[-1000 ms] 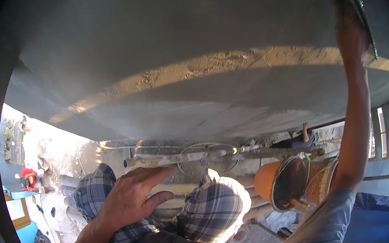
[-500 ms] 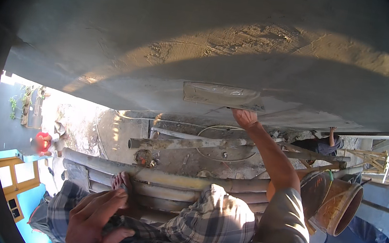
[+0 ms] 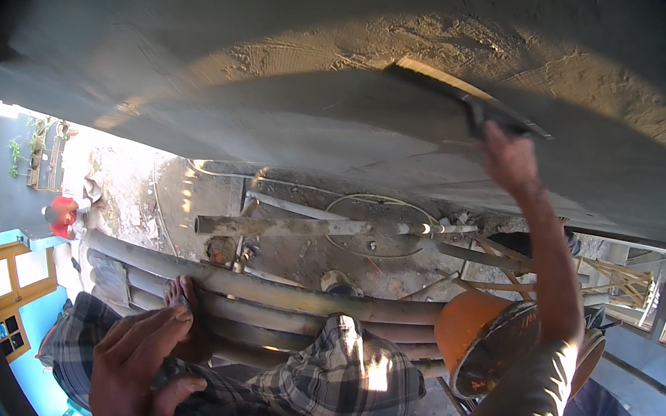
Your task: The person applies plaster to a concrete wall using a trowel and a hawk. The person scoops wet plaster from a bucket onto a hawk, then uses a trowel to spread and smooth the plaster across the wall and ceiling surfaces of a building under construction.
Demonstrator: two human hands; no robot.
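Observation:
My right hand is closed around the handle of a plastering trowel, a long flat blade blurred by motion. The blade lies at or close to the grey plastered wall, tilted down to the right; whether its whole face touches is not clear. Just above it, a sunlit band of rough, ridged mortar crosses the wall. Low on the left, my left hand hovers or rests by my leg, fingers extended and thumb apart, with nothing seen in it.
Bamboo poles form a platform under my bare foot. An orange bucket stands beside my right arm. Far below lie loose poles and a hose. A person in red is at the left.
My right hand has carried the trowel up the wall and to the right, from the lower edge to the rough band. More of the orange bucket shows. My left hand stays low.

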